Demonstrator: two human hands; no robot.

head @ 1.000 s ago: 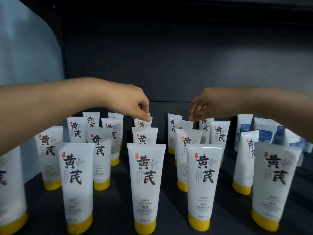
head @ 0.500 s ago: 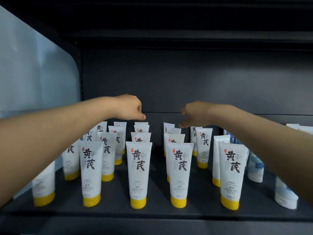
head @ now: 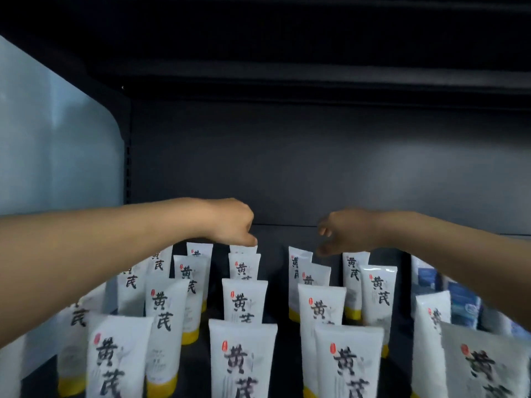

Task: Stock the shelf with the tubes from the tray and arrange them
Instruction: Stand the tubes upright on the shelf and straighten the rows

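Take the rear middle tube point(head: 243, 249) as your marker: it is the hindmost one in the centre file, and everything below is placed from it.

Under it and spreading to both sides lies the dark shelf point(head: 290, 369). Just behind it rises the shelf's dark back wall point(head: 287, 168). Well off to its left stands a pale translucent side panel point(head: 57, 139).

In front of the marker and to both sides of it stand the white tubes point(head: 242, 357), each upright on a yellow cap, drawn up in files that run from the back wall toward you. The nearest ones are blurred. Far to the marker's right, beyond the last file, sit some blue-and-white packs point(head: 462, 300), too soft to read.

Your left hand point(head: 230, 222) is directly over the marker. Its grip is drawn together, fingers curled, with the fingertips down on the tube's top edge. Whether that edge is nipped between them or only touched, you cannot tell from here.

Your right hand point(head: 350, 232) hangs to the marker's right, above the hindmost tube of the next file point(head: 298, 258). Its grip is apart, thumb spread from loosely bent fingers, and it holds nothing.
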